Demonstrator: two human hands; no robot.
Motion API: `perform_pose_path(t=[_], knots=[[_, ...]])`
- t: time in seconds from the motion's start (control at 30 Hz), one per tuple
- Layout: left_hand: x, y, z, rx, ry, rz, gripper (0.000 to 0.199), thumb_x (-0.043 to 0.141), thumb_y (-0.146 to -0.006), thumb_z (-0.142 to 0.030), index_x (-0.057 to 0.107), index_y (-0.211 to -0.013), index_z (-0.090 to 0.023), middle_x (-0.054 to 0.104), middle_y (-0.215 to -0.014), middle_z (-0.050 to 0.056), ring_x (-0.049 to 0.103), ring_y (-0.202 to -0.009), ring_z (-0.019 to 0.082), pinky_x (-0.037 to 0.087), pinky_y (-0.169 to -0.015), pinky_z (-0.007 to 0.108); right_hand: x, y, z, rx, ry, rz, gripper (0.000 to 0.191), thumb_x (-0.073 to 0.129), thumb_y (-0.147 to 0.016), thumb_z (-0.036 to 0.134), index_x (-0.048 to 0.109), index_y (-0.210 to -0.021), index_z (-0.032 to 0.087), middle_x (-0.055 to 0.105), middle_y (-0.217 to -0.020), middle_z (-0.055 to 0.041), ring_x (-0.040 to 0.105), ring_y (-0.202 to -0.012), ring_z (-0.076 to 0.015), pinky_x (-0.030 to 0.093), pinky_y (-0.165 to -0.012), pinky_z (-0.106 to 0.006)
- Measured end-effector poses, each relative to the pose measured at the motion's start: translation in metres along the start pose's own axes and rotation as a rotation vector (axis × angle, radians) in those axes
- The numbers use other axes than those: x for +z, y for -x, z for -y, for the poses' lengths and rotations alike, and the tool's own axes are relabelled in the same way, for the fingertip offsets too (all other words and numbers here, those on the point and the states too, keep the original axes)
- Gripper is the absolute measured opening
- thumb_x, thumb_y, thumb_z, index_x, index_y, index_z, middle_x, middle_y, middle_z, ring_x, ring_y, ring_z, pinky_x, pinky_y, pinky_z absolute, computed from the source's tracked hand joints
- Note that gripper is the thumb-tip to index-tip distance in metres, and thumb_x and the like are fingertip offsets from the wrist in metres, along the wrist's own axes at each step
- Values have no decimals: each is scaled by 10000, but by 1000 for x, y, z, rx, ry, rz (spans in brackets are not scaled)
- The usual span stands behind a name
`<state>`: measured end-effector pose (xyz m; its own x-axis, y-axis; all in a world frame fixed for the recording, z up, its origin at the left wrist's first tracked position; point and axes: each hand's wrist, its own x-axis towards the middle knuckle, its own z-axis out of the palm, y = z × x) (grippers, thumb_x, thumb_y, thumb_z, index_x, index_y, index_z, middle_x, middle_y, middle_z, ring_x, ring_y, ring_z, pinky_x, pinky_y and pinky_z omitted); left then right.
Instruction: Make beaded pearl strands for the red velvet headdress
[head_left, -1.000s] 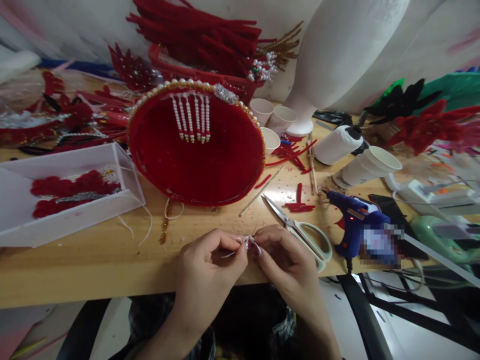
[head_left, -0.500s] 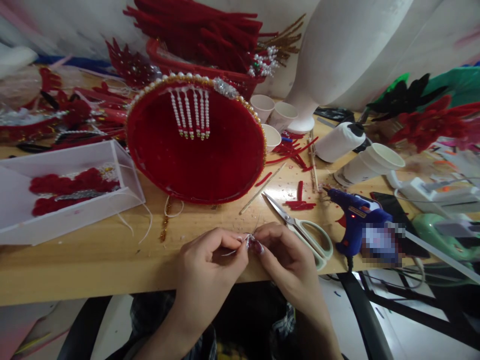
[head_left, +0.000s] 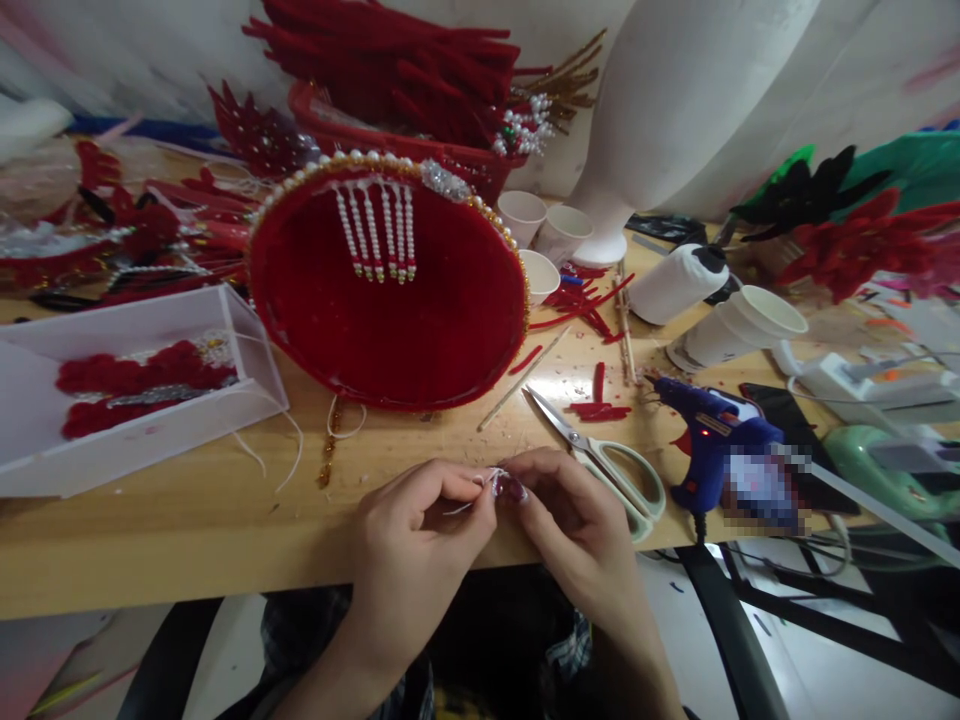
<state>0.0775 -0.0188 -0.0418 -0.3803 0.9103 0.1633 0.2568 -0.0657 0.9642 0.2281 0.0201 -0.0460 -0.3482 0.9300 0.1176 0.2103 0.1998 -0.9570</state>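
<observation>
My left hand [head_left: 427, 525] pinches a thin white thread [head_left: 459, 509] between thumb and forefinger over the table's front edge. Touching it tip to tip, my right hand [head_left: 577, 525] is closed in a pinch on the same thread, where small whitish strands show between the fingertips. Just behind my hands leans a round red velvet piece [head_left: 390, 340], rimmed with pearls and gold trim, with short bead strings [head_left: 379, 230] hanging inside its top. Beside my right hand lie scissors [head_left: 600, 460] with pale handles, blades partly apart.
A blue glue gun [head_left: 712, 430] with a small red light stands on the right. A white box [head_left: 112, 440] holding red flowers sits on the left. Paper cups [head_left: 566, 235], a thread cone [head_left: 679, 283] and a basket [head_left: 480, 165] of red stems stand behind.
My hands stay pinched together in nearly the same place, with only slight finger movement. The whole view has shifted very slightly.
</observation>
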Motion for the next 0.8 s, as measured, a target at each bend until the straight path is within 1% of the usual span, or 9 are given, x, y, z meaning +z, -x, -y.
perform_pose_path(t=[0.1,0.2,0.33,0.43,0.53,0.63,0.73,0.8], knots=[[1,-1,1,-3,21,-24,170,709,-777,-89,673,-667,-214,801,-767,-30,765,-687,125,609,-666,173,-2,1,0,-3,-2,-2,159,606,-964,162,697,-1048,261,730,-937,-10,690,-854,-156,536,-772,-265],[1,-1,2,-2,49,-37,167,708,-774,-91,679,-670,-217,804,-768,-39,770,-692,118,612,-681,160,-2,1,2,14,-18,-1,160,627,-956,179,699,-1071,263,738,-943,-12,696,-844,-154,545,-753,-257],[1,-1,1,-14,74,-63,167,714,-769,-94,682,-667,-223,801,-760,-53,769,-692,104,607,-678,132,3,-1,4,56,-49,-28,19,674,-935,226,682,-948,238,717,-828,2,669,-742,-135,523,-658,-229],[1,-1,1,-28,93,-74,161,717,-780,-101,689,-678,-223,800,-774,-50,772,-710,106,610,-685,135,6,-1,4,87,-47,-39,59,680,-934,254,655,-886,231,685,-760,17,632,-681,-123,494,-610,-221],[2,-1,3,-27,84,-70,164,722,-774,-96,690,-674,-223,796,-761,-50,763,-690,104,608,-676,139,6,0,4,70,-32,-28,15,666,-942,240,668,-928,244,700,-816,14,646,-739,-126,510,-663,-223],[0,-1,4,-23,66,-63,156,723,-779,-107,695,-678,-222,794,-758,-41,760,-692,117,613,-691,168,5,0,4,51,-11,-23,74,647,-950,209,685,-978,266,714,-858,21,660,-780,-122,520,-710,-217],[-1,0,5,-43,65,-27,145,726,-793,-129,700,-685,-222,803,-787,-26,768,-722,134,618,-717,193,6,0,3,57,-4,-37,89,639,-954,201,690,-967,272,720,-851,31,665,-774,-114,520,-706,-201],[-2,-1,6,-84,83,7,132,729,-804,-148,705,-697,-222,808,-805,-14,774,-742,143,622,-730,202,6,-1,1,67,-10,-44,80,636,-955,207,689,-949,267,717,-834,32,664,-751,-112,518,-681,-195]])
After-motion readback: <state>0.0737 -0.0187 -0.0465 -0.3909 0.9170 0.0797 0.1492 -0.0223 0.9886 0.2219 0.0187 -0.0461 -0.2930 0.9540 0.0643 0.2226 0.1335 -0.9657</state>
